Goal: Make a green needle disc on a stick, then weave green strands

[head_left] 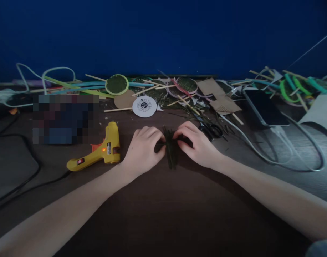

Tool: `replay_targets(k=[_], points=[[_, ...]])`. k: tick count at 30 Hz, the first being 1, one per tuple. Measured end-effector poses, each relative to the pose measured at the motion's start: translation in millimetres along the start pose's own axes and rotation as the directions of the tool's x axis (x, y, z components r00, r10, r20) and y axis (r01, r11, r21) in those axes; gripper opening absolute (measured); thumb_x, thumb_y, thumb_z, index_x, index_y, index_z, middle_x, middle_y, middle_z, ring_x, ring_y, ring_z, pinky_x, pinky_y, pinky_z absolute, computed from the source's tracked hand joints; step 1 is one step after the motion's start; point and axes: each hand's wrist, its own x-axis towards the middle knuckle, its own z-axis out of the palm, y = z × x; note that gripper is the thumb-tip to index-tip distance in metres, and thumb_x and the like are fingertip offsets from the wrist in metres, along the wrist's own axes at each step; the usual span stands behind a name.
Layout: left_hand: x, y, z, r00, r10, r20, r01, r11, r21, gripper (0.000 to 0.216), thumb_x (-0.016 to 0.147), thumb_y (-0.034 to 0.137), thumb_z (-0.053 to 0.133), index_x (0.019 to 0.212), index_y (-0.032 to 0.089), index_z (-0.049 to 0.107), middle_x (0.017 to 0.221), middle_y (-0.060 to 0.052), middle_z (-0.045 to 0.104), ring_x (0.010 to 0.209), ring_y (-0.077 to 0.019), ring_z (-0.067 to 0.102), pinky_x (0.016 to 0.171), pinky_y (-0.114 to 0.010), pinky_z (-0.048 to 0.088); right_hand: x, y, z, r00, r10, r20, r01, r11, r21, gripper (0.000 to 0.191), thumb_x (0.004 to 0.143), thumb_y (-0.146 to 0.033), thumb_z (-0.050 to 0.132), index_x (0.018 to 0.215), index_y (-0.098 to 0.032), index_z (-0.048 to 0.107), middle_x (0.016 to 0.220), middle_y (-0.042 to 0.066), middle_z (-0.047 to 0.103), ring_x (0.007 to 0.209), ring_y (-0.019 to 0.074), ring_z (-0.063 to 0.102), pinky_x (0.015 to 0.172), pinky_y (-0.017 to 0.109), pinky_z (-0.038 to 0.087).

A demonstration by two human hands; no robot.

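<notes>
A small bundle of dark green stems [170,155] stands between my two hands, just above the dark table. From the left side, my left hand [146,150] is closed, thumb and fingertips pinched at the bundle. My right hand [198,144] pinches at its other side with thumb and forefinger. Whether a thin strand runs across the bundle between the fingers is too dark to tell. Left of my left hand lies a yellow hot glue gun [108,148], its small orange light lit. Scissors with black handles [215,131] lie just beyond my right hand.
Along the back lie a white printed disc [144,106], a green-filled ring [117,84], cardboard pieces [219,96], sticks and clippings. A phone [266,107] with a white cable is at right. A blurred-out object [64,121] sits at left, near black cords [32,157].
</notes>
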Motion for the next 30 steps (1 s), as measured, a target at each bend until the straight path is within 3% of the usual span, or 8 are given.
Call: replay_targets(k=[8,17,30], points=[[0.8,-0.2,-0.5,1.0,-0.01,0.015,0.01,1.0,-0.016,0.003,0.077,0.019,0.056,0.08,0.02,0.054,0.087,-0.002,0.062,0.087,-0.0217,0.053,0.075,-0.035,0.036,-0.4,-1.0,1.3,0.999,-0.014,0.047,0.019,0.993,-0.118,0.009,0.078,-0.013,0.053,0.084,-0.019,0.053,0.095,0.008,0.052,0.093,0.0219,0.049,0.083,0.037,0.04],[1.6,0.6,-1.4,1.0,-0.002,0.025,0.003,1.0,-0.027,0.002,0.078,0.019,0.054,0.08,0.02,0.054,0.087,-0.002,0.062,0.087,-0.0217,0.052,0.075,-0.035,0.036,1.7,-1.9,0.8,0.999,0.032,0.043,-0.03,0.998,-0.058,0.012,0.077,-0.009,0.049,0.083,-0.02,0.05,0.092,0.006,0.053,0.091,0.021,0.049,0.083,0.037,0.04],[3.0,0.3,-0.4,0.999,-0.027,0.043,0.028,0.999,-0.031,0.005,0.079,0.016,0.053,0.082,0.02,0.055,0.088,-0.003,0.061,0.088,-0.0221,0.051,0.075,-0.035,0.037,3.5,-2.7,3.9,0.995,0.091,0.049,-0.086,0.99,-0.109,0.014,0.074,-0.011,0.05,0.082,-0.02,0.045,0.091,0.007,0.052,0.087,0.0223,0.048,0.079,0.038,0.039]])
